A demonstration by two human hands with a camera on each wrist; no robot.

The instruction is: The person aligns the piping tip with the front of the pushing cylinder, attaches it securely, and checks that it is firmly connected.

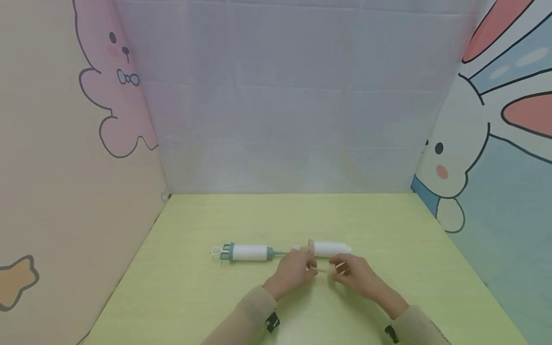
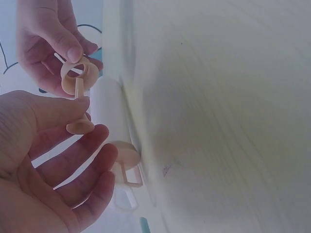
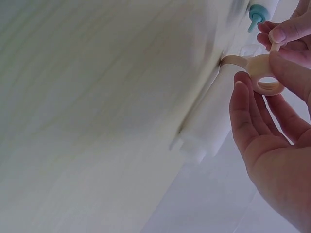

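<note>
My left hand (image 1: 307, 266) pinches a small cream plug with a thin stem and a round disc (image 2: 80, 126) between thumb and fingers. My right hand (image 1: 339, 269) holds a cream ring piece (image 3: 257, 73) by its rim, right against the stem's tip. Both hands (image 2: 86, 116) (image 3: 272, 73) hover just above a white syringe-like tube (image 1: 329, 248) lying on the table, with a cream looped end (image 2: 130, 171) next to my left fingers. A second white tube with teal ends (image 1: 247, 252) lies to the left.
The light green table (image 1: 215, 306) is boxed in by cartoon rabbit panels on the left (image 1: 77, 143) and right (image 1: 496, 167), with a pale sheet at the back (image 1: 284, 120). Both tubes lie across the table's middle, in line.
</note>
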